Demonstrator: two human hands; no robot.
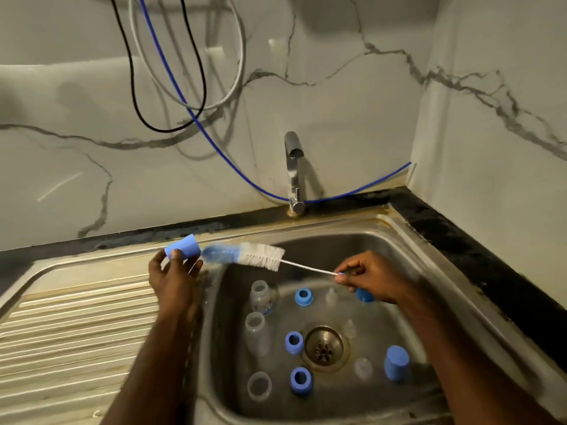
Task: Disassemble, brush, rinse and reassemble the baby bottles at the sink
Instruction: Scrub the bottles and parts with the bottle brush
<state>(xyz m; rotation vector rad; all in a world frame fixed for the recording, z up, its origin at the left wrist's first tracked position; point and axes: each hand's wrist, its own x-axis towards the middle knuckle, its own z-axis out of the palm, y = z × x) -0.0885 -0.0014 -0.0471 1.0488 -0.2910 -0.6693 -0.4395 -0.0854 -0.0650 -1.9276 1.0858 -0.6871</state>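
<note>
L hand (175, 276) holds a blue cap (182, 246) up over the drainboard (76, 317), open end facing R; R hand (365, 276) pinches the wire handle of a bottle brush (245, 254), blue-and-white bristle head just beside the cap's mouth. In the sink basin (383, 250): 3 clear bottles (257, 332) along the L side, 3 blue rings (294, 342) w/ clear teats near the drain (325, 348), another blue cap (397, 362) upright at R. Chrome tap (293, 170) behind; blue hose (214, 142) runs along the marble wall.
</note>
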